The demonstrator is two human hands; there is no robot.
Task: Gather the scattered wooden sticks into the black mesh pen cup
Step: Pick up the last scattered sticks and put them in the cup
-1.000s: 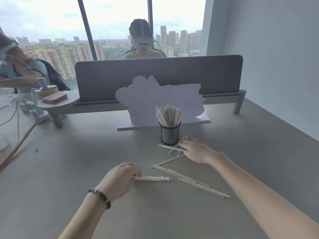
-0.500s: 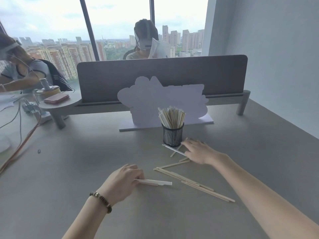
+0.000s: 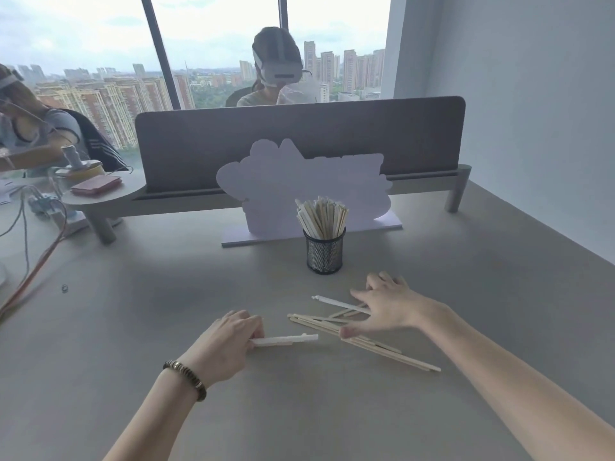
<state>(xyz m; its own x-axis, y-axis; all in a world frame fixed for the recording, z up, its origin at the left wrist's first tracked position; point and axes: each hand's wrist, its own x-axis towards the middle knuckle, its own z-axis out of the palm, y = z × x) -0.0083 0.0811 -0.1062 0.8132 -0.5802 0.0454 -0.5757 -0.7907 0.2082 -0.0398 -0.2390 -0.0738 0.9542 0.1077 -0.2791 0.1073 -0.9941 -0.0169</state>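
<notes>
Right hand [image 3: 387, 309] now spread over loose sticks [image 3: 362, 341], left hand [image 3: 221, 349] fingers pinching white stick [image 3: 286, 339], pen cup [image 3: 324, 251] just beyond

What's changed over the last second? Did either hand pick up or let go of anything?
The right hand has opened: its fingers, curled over the loose sticks a second ago, now spread above them, thumb touching the pile. Nothing lifted, nothing let go. The left hand still pinches the white stick flat on the table. The pen cup and its bundle are unchanged.
</notes>
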